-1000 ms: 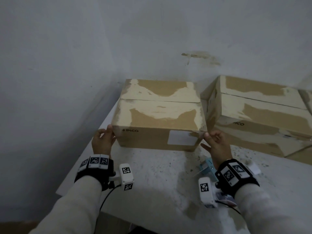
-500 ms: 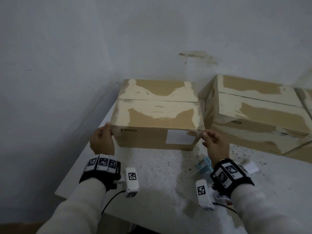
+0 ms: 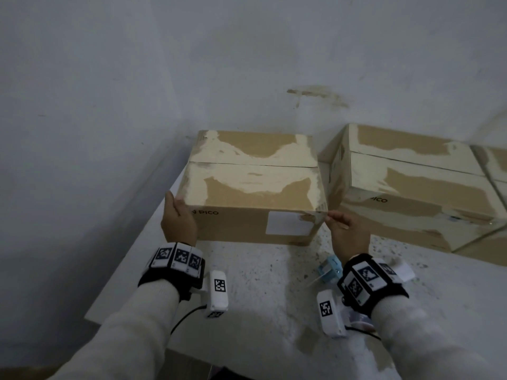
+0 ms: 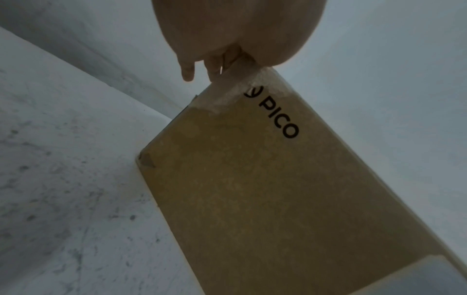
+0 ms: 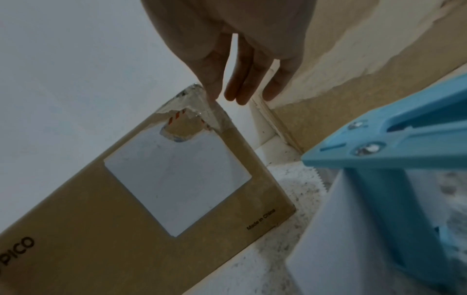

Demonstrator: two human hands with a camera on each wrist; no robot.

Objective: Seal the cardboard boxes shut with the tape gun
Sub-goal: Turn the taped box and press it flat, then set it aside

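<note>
2 hands bracket the near PICO cardboard box on the speckled white table, close to the corner of the wall. Left hand lies flat against the box's left near top corner, fingers straight, nothing gripped. Right hand sits at the right near top corner, fingers extended and loose; the wrist view shows its fingertips just off the torn corner, holding nothing. Box: brown corrugated, top flaps closed along 1 centre seam, no tape visible over the seam, large pale patches where the surface paper has been stripped, white label on the front, torn at its upper right. Judgement: rigid walls, rough non-slippery faces, probably light enough to slide; best held by flat palms on opposite side faces, away from the frayed corners. Blue tape gun rests on the table under the right wrist, untouched. 2nd box stands just to the right.
</note>
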